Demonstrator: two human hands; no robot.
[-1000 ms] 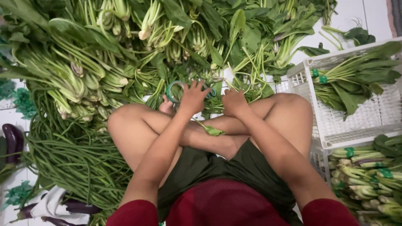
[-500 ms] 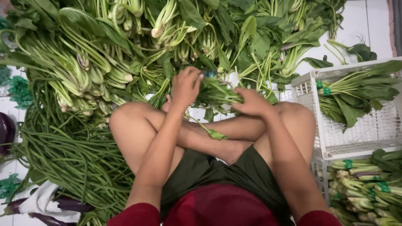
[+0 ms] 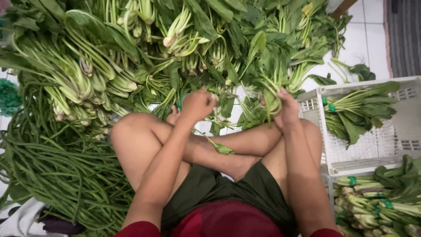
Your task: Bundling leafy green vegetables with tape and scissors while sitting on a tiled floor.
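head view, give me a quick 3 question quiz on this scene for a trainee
1. True or false: the right hand grips a bunch of leafy greens.
2. What lies in the white crate on the person's right?
A. long beans
B. a tied bundle of greens
C. aubergines
3. Fill in: the pile of long beans lies beside the person's ___ knee.

Key
1. True.
2. B: the tied bundle of greens has a green band near its stems.
3. Left. The left hand is closed in a fist over the loose greens in front, and what it holds is hidden.
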